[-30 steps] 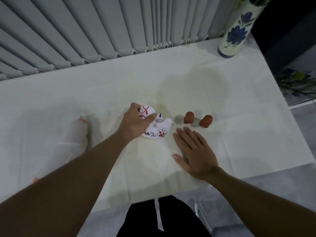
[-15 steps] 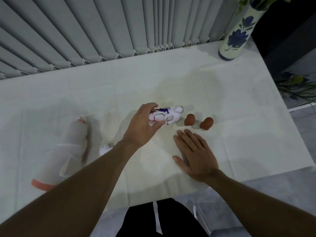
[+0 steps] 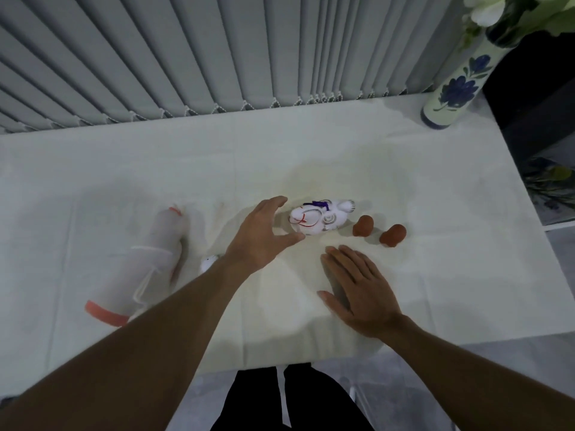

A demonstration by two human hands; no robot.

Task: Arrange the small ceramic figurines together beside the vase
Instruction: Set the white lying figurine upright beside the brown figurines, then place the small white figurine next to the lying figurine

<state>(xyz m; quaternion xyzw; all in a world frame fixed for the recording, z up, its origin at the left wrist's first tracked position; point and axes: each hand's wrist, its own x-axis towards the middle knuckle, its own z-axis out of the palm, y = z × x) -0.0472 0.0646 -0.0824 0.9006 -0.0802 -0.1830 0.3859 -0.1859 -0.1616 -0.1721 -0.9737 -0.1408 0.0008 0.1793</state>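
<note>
A white ceramic figurine [image 3: 320, 217] with red and purple markings rests on the white table [image 3: 404, 169] near its middle. My left hand [image 3: 264, 234] hovers just left of it, fingers spread, holding nothing. Two small brown figurines [image 3: 362, 225] [image 3: 393, 235] stand to the right of the white one. Another small white figurine [image 3: 208, 262] peeks out beside my left forearm. My right hand [image 3: 361, 287] lies flat on the table, palm down, below the brown pair. The cream vase [image 3: 455, 91] with blue flowers stands at the table's far right corner.
A translucent mesh pouch [image 3: 146, 265] with an orange band lies at the left. Grey vertical blinds [image 3: 217, 57] hang along the table's far edge. The table's right edge drops off beside a dark cabinet [image 3: 535, 104].
My left hand has let go of the white figurine, which now lies on the table left of the brown pair, and has opened and drawn back a little. My right hand stayed flat.
</note>
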